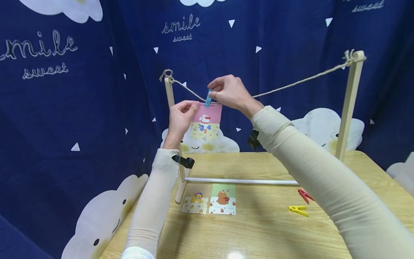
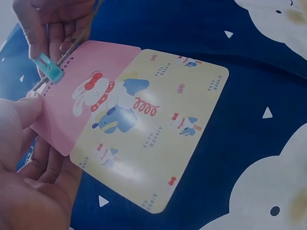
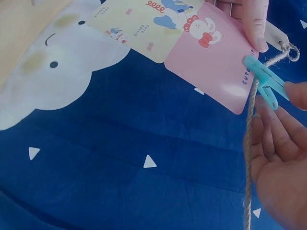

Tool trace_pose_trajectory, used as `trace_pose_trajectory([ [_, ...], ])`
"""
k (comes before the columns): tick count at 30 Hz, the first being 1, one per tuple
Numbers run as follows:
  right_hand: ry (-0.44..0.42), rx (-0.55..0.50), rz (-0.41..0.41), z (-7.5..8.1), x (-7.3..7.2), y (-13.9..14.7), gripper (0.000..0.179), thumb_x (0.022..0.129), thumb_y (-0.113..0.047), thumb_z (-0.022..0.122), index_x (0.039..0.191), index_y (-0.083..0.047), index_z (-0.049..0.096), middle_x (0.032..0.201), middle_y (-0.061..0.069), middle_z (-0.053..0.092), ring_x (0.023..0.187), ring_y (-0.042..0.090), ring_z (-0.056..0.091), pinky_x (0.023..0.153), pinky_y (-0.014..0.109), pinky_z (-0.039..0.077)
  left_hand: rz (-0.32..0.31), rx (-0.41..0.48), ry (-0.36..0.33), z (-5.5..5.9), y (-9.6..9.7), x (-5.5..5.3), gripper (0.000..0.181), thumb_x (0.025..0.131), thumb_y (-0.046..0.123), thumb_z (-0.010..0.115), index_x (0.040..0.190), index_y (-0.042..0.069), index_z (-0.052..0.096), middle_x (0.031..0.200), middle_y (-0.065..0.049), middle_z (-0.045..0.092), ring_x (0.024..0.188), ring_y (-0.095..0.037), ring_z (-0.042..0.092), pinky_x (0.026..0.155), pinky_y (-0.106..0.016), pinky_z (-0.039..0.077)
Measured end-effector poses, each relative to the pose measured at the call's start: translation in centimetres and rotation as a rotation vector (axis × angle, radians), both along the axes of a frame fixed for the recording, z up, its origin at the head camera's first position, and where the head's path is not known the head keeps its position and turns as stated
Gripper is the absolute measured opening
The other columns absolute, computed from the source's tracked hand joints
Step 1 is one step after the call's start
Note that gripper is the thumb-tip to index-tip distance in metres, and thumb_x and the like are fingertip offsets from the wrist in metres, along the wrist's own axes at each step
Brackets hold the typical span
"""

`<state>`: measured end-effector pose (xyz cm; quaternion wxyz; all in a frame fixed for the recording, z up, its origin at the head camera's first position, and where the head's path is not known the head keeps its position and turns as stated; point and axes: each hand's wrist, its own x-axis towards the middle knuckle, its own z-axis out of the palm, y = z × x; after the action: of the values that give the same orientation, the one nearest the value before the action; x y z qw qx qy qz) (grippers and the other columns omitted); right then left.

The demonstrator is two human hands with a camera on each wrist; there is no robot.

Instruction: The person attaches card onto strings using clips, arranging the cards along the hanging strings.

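A pink-and-yellow card [image 1: 205, 122] with a rabbit picture hangs at the rope [image 1: 300, 82], its printed top edge along the cord. My left hand [image 1: 182, 120] pinches the card's upper left corner, thumb in front and fingers behind. A light blue clothespin [image 3: 263, 79] sits over the card's top edge and the rope. With thumb and fingers, my right hand [image 1: 231, 92] holds the clothespin by its handle end. In the left wrist view, the clothespin's tip lies on the pink part of the card, beside the lettering.
Wooden posts [image 1: 350, 104] hold up the rope, and a white bar [image 1: 239, 180] runs low between them. On the table [image 1: 258, 230] lie a lion card [image 1: 195, 199], a bear card [image 1: 223, 199], a red clothespin [image 1: 305, 195] and a yellow clothespin [image 1: 298, 210]. Blue curtain hangs behind.
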<state>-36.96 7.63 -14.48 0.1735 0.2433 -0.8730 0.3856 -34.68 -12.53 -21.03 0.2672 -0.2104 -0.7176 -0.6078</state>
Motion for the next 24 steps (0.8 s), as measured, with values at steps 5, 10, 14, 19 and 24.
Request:
trace_pose_trajectory([
  [5,-0.008,0.008,0.005,0.2,0.1,-0.2,0.037,0.097,-0.028,0.067,0.13,-0.013,0.071,0.113,0.002,0.074,0.102,0.015,0.067,0.091,0.033,0.057,0.02,-0.008,-0.005,0.1,-0.1,0.3,0.025,0.099,0.016,0.072,0.109,-0.006,0.075,0.094,-0.022,0.073,0.083,-0.031,0.066,0.07,-0.029,0.055],
  [10,0.007,0.026,-0.005,0.1,0.2,-0.3,0.036,0.097,-0.028,0.067,0.129,-0.012,0.072,0.114,0.003,0.075,0.103,0.016,0.068,0.091,0.034,0.057,0.027,-0.02,0.002,-0.1,-0.5,0.1,0.025,0.099,0.014,0.072,0.111,-0.007,0.075,0.096,-0.023,0.073,0.088,-0.038,0.067,0.073,-0.028,0.055],
  [14,0.03,0.042,-0.011,0.2,0.5,-0.4,0.036,0.097,-0.028,0.066,0.128,-0.011,0.072,0.116,0.003,0.075,0.105,0.016,0.069,0.093,0.034,0.056,0.033,-0.028,0.017,-0.7,-1.0,-0.7,0.026,0.098,0.016,0.073,0.112,-0.006,0.075,0.095,-0.019,0.074,0.088,-0.037,0.068,0.072,-0.024,0.053],
  [19,0.109,0.068,0.001,0.6,1.3,0.1,0.036,0.097,-0.026,0.066,0.128,-0.009,0.072,0.116,0.004,0.075,0.104,0.015,0.069,0.094,0.034,0.056,0.068,-0.039,0.056,-2.0,-1.7,-2.8,0.027,0.095,0.023,0.078,0.11,0.001,0.078,0.095,-0.015,0.076,0.082,-0.02,0.069,0.071,-0.022,0.054],
  [24,0.188,0.074,0.01,1.2,2.7,1.2,0.034,0.098,-0.023,0.063,0.128,-0.008,0.072,0.118,0.006,0.074,0.104,0.017,0.068,0.095,0.034,0.056,0.136,-0.072,0.08,-2.5,-2.2,-2.6,0.023,0.093,0.025,0.08,0.107,0.007,0.08,0.093,-0.009,0.077,0.078,-0.011,0.069,0.071,-0.022,0.056],
])
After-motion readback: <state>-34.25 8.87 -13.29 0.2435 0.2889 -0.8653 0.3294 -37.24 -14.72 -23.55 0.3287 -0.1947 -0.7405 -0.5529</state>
